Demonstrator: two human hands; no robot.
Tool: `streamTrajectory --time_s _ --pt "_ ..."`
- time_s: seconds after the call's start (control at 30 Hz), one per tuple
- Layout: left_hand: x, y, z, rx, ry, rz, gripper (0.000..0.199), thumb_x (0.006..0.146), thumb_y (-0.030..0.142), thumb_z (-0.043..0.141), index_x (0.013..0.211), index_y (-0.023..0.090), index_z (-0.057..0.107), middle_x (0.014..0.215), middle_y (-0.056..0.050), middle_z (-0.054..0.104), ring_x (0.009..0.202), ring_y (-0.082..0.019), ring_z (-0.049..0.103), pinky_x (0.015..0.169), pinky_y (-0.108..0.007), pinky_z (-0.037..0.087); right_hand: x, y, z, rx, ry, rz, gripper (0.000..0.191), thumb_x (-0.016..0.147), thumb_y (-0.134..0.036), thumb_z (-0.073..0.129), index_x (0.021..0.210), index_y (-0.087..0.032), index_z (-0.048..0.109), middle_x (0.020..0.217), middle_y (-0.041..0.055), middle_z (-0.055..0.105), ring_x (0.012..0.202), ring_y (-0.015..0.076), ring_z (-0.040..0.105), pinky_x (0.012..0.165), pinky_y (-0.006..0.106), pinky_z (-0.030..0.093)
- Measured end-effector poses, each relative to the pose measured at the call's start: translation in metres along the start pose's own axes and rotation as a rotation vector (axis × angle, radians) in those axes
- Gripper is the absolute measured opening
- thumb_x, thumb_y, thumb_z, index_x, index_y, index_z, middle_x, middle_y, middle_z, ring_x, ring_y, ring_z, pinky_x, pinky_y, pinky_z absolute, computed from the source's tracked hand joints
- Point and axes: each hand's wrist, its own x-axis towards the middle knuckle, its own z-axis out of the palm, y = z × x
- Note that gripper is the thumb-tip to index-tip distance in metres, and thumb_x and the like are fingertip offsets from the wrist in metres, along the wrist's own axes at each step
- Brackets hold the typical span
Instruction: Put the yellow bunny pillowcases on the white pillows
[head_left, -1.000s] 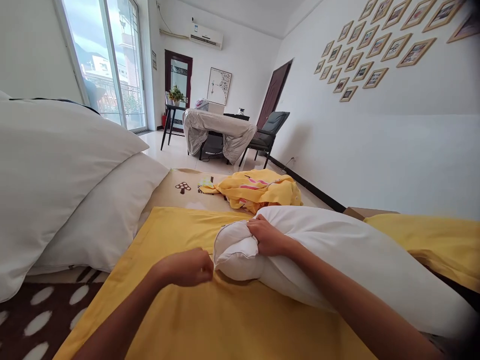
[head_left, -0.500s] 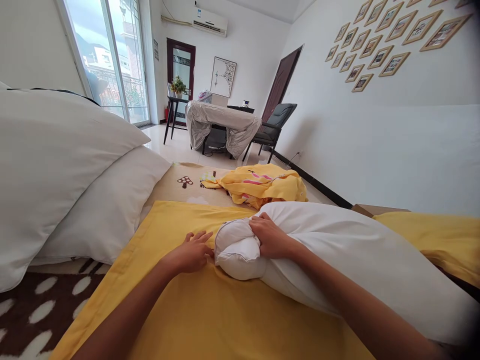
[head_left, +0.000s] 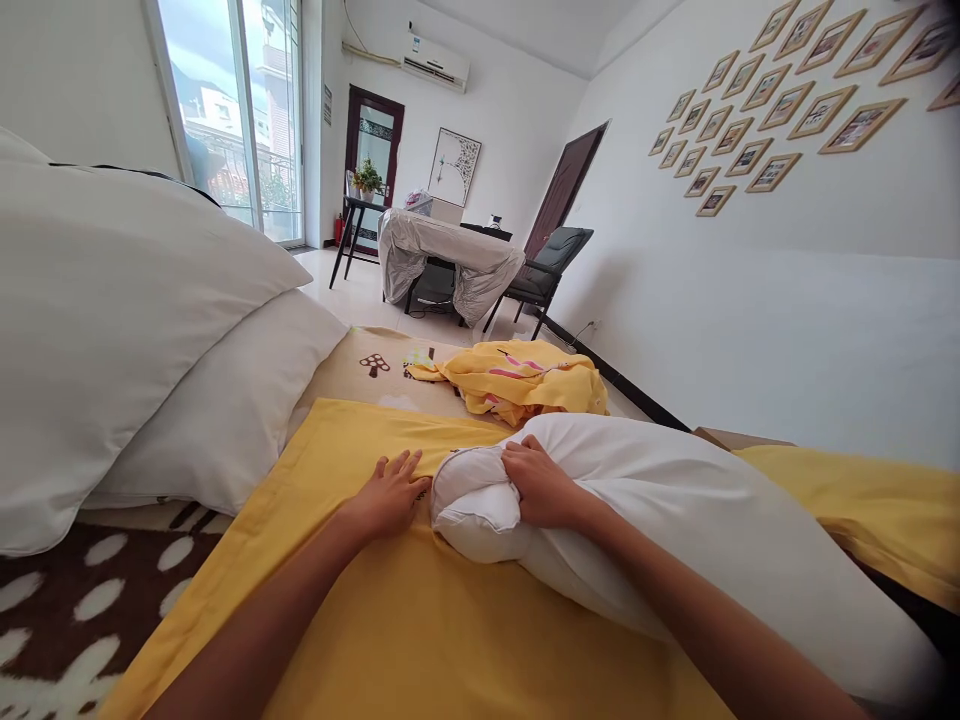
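- Right hand (head_left: 544, 482): fingers curled closed, pinching the gathered near-left end of the white pillow (head_left: 690, 490).
- Left hand (head_left: 391, 495): fingers spread, palm down over the yellow cloth (head_left: 450, 640), just beside the same pillow end; whether the thumb contacts the pillow cannot be told.
- White pillow: lies on its side across the right part of the yellow cloth, its body extending under the right forearm.
- Crumpled yellow fabric (head_left: 525, 380): rests beyond the pillow, on the beige patterned sheet (head_left: 337, 375).
- Stacked white cushions (head_left: 150, 320): located left of the yellow cloth.
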Motion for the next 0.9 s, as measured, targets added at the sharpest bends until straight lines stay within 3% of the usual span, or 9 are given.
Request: streamTrajectory --time_s 0.13,0.37,0.67,0.9 --pt "-0.001 -0.003 0.001 -0.011 0.056 0.018 0.057 0.078 0.009 0.046 0.130 0.031 0.049 0.154 -0.014 0.019 0.141 -0.034 0.018 0.106 -0.059 0.021 -0.005 -0.013 -0.001 -0.104 -0.040 -0.013 0.014 0.059 -0.012 0.056 0.072 -0.016 0.053 0.082 0.0076 0.061 0.082 0.0205 0.051 0.077 0.033 0.028" --pt "-0.001 -0.003 0.004 -0.018 0.119 -0.027 0.055 0.079 0.011 0.047 0.133 0.023 0.046 0.152 -0.021 0.022 0.139 -0.037 0.021 0.104 -0.061 0.023 -0.011 -0.041 -0.005 -0.241 -0.095 -0.068 0.009 0.068 -0.014 0.054 0.075 -0.015 0.060 0.083 0.0111 0.062 0.081 0.0222 0.050 0.075 0.037 0.027" --pt "0.007 0.004 0.011 -0.037 0.195 -0.022 0.052 0.082 0.022 0.050 0.133 0.021 0.045 0.151 -0.022 0.024 0.139 -0.037 0.022 0.104 -0.059 0.021 0.003 -0.057 -0.006 -0.368 -0.106 -0.193 0.017 0.078 -0.016 0.047 0.081 -0.013 0.064 0.075 0.0110 0.063 0.073 0.0226 0.053 0.073 0.037 0.029" --pt "0.007 0.004 -0.001 0.028 0.355 -0.040 0.046 0.085 0.010 0.036 0.127 0.025 0.048 0.147 -0.018 0.034 0.132 -0.030 0.034 0.099 -0.052 0.027 0.024 -0.067 -0.013 -0.383 -0.261 -0.206 0.017 0.077 -0.019 0.053 0.084 -0.011 0.066 0.075 0.0128 0.067 0.070 0.0229 0.060 0.076 0.037 0.032"
